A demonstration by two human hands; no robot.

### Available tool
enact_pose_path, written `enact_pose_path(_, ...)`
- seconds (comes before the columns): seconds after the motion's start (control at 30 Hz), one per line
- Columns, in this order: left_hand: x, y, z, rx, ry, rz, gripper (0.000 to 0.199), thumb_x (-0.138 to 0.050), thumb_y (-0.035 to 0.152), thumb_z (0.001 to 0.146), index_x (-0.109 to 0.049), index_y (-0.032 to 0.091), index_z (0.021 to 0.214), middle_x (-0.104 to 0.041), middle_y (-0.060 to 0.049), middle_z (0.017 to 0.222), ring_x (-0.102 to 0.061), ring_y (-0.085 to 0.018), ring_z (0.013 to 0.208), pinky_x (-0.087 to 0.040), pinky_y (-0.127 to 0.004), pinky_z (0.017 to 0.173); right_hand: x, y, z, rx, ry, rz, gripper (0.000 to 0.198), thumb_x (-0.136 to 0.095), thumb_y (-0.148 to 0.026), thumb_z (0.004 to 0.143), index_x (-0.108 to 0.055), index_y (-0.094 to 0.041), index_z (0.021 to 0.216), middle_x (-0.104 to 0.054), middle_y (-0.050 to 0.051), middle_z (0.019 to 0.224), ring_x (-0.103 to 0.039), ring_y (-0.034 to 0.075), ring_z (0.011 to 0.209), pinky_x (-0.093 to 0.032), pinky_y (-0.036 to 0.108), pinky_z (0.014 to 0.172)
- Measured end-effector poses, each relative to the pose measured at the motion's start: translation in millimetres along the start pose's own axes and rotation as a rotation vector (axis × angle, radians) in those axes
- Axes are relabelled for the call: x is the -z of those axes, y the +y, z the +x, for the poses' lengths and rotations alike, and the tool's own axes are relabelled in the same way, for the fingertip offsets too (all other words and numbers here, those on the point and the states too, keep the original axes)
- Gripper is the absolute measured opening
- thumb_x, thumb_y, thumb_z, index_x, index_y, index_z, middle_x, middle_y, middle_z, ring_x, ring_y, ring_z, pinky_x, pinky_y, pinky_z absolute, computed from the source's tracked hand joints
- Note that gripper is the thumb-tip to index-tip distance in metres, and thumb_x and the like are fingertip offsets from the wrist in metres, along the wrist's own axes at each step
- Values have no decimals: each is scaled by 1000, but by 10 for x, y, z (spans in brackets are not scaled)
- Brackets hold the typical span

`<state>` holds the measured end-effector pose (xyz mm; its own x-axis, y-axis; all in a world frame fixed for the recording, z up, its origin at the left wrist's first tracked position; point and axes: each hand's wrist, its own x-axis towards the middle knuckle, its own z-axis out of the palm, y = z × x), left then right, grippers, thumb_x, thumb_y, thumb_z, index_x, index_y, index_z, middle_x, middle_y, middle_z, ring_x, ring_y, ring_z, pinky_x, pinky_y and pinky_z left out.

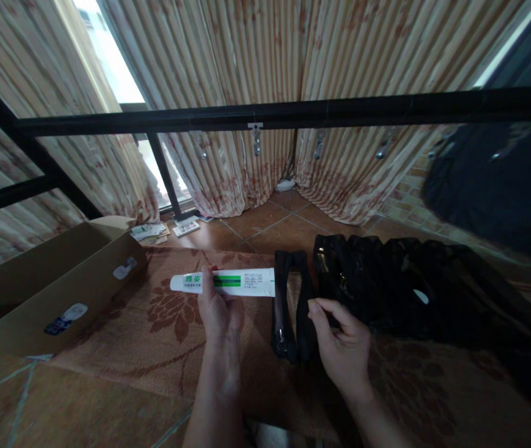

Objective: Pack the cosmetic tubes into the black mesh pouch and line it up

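Note:
My left hand (218, 308) is closed around a white toothpaste tube (258, 282) with green print, its thumb across the front. The tube lies level, its narrow end to the left. Its flat end meets the left edge of a black pouch (281, 311) with a long gap down its middle. At the pouch's right edge, my right hand (342, 342) is closed in a pinch on the black fabric; the exact grip is partly hidden. To the right of the pouch lies a row of similar black pouches (386, 286), packed side by side.
A cardboard box (83, 283) stands open at the left on a brown patterned mat (176, 348). Papers (150, 231) lie behind it on the tiles. A black metal rail (284, 115) with hanging clips crosses in front of curtains (246, 56). Dark cloth (503, 155) hangs at right.

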<state>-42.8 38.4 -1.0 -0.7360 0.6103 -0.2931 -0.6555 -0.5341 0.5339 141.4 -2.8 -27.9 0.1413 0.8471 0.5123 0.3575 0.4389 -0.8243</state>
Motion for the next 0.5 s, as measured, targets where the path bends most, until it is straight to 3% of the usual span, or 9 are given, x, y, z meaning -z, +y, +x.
enact_pose_path(0.5, 2, 5, 0, 14, -10, 5, 13, -63, 22, 89, -64, 15, 78, -64, 3, 71, -62, -7, 65, -49, -17, 68, 4, -5, 2, -17, -2, -5, 17, -61, -31, 90, -71, -20, 82, -69, 0, 72, -66, 14, 67, -52, 22, 62)
